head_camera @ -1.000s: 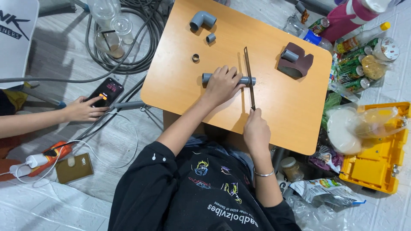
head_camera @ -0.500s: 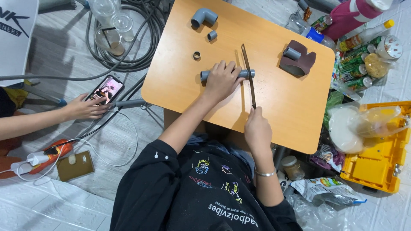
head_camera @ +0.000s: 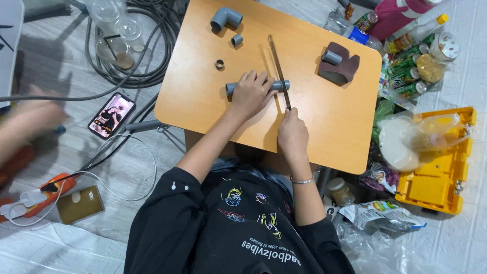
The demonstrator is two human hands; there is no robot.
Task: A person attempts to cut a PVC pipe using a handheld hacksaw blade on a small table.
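The left hand [head_camera: 249, 94] clamps the grey pipe [head_camera: 284, 85] sideways on the table [head_camera: 203, 101], while the right hand [head_camera: 291, 133] grips what looks like a saw blade [head_camera: 278, 63] lying across the pipe.

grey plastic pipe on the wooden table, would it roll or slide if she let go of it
The short grey plastic pipe is round and lies on its side on the smooth wooden table, so it would probably roll. The left hand presses it down, which suggests it needs steadying. It looks stiff and light.
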